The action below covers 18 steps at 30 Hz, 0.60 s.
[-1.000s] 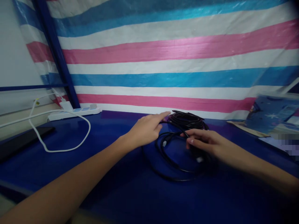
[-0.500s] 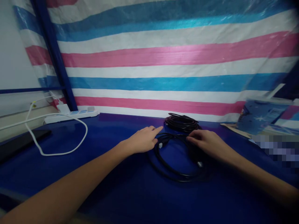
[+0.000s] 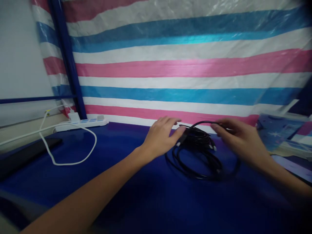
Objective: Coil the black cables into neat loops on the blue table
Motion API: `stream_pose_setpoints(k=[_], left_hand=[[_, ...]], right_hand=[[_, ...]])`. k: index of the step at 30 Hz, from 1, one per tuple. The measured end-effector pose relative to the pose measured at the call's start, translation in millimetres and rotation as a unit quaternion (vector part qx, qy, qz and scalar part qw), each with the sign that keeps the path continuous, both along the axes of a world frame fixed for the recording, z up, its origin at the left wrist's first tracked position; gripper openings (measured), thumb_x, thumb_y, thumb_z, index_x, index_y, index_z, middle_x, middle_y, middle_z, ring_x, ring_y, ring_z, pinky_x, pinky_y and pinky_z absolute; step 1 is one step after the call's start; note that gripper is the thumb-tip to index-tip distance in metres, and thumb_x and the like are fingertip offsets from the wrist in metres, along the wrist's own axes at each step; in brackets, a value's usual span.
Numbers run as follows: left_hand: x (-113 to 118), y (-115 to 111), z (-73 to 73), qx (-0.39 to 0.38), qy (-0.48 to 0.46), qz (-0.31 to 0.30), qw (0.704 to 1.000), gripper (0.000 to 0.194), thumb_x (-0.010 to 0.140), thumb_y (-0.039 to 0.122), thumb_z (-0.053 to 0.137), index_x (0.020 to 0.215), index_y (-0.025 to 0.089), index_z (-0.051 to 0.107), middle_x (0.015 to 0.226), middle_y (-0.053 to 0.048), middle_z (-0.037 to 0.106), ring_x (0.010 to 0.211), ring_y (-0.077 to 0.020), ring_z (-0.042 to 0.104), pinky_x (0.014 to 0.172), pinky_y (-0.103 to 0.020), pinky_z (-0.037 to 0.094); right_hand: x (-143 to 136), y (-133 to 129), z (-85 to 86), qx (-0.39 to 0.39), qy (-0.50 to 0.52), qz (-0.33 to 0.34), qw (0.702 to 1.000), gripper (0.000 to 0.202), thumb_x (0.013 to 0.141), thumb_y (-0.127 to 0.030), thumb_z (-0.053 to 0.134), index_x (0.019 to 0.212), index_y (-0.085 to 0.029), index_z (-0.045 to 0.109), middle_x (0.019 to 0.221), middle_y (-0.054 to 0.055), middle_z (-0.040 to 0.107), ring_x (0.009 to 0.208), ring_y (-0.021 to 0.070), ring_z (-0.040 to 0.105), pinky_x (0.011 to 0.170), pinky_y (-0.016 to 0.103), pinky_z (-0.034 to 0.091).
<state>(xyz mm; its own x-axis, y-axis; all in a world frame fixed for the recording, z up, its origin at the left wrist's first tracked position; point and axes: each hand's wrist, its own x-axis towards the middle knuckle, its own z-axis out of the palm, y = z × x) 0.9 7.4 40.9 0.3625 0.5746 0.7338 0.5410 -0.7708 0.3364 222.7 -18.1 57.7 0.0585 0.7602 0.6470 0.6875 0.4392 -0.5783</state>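
Observation:
A loosely coiled black cable [image 3: 195, 175] lies on the blue tabletop [image 3: 126, 201], with pale connector ends showing. Behind and partly under it is a second, tighter black coil [image 3: 201, 138]. My right hand [image 3: 237, 133] pinches a strand of the black cable between thumb and fingertips, lifting it in an arch. At the left edge of the coils is my left hand [image 3: 163, 135], fingers apart and thumb stretched toward a dark connector with a pale tip. Whether the thumb touches that connector cannot be told.
A white power strip [image 3: 97, 121] with a plugged-in charger [image 3: 73, 116] and looping white cable [image 3: 95, 143] is at the left, near a flat black object [image 3: 48, 144]. A blue patterned pouch [image 3: 278, 130] and a phone-like slab [image 3: 292, 167] lie right. Striped sheeting [image 3: 170, 68] hangs behind.
My right hand has moved right and raised a strand of cable. My left hand has lifted slightly and spread its fingers. The loose coil has shifted against the tighter one, and the view has shifted.

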Motion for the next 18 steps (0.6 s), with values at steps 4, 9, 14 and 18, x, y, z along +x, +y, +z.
stream_pose_setpoints(k=[4, 9, 14, 18], left_hand=[[20.6, -1.9, 31.5, -0.150, -0.044, -0.115, 0.981, 0.039, 0.085, 0.040, 0.050, 0.118, 0.020, 0.052, 0.085, -0.003, 0.063, 0.066, -0.0131, 0.057, 0.062, -0.027, 0.046], [22.5, 4.9, 32.5, -0.307, -0.241, -0.194, 0.900, 0.017, 0.085, 0.027, 0.046, 0.092, 0.017, 0.057, 0.051, 0.007, 0.032, 0.040, -0.0044, 0.030, 0.041, -0.018, 0.025], [13.7, 8.7, 14.3, -0.387, -0.506, -0.156, 0.755, 0.022, 0.090, 0.030, 0.037, 0.105, 0.018, 0.049, 0.062, 0.004, 0.043, 0.049, -0.0059, 0.043, 0.046, -0.018, 0.034], [24.2, 0.8, 4.2, -0.418, -0.491, -0.184, 0.742, 0.033, 0.093, 0.040, 0.033, 0.119, 0.022, 0.043, 0.111, -0.007, 0.057, 0.082, -0.0115, 0.059, 0.067, -0.025, 0.049]], right_hand=[[-27.3, 0.9, 27.6, 0.023, -0.095, 0.099, 0.990, 0.016, 0.080, -0.039, 0.058, 0.084, -0.024, 0.064, 0.080, 0.003, 0.065, 0.073, 0.0200, 0.058, 0.066, 0.034, 0.042], [-42.3, 0.4, 17.6, -0.067, 0.161, 0.192, 0.966, 0.024, 0.074, -0.036, 0.066, 0.092, -0.024, 0.059, 0.067, -0.003, 0.055, 0.047, 0.0094, 0.046, 0.045, 0.024, 0.035], [-55.9, 2.0, -33.4, -0.152, 0.180, 0.332, 0.913, 0.032, 0.078, -0.038, 0.063, 0.104, -0.021, 0.058, 0.107, 0.007, 0.061, 0.095, 0.0196, 0.059, 0.075, 0.032, 0.049], [-66.2, 2.6, -47.2, -0.069, 0.044, 0.309, 0.948, 0.064, 0.073, -0.034, 0.070, 0.131, -0.031, 0.041, 0.134, 0.006, 0.046, 0.123, 0.0224, 0.044, 0.102, 0.042, 0.037]])
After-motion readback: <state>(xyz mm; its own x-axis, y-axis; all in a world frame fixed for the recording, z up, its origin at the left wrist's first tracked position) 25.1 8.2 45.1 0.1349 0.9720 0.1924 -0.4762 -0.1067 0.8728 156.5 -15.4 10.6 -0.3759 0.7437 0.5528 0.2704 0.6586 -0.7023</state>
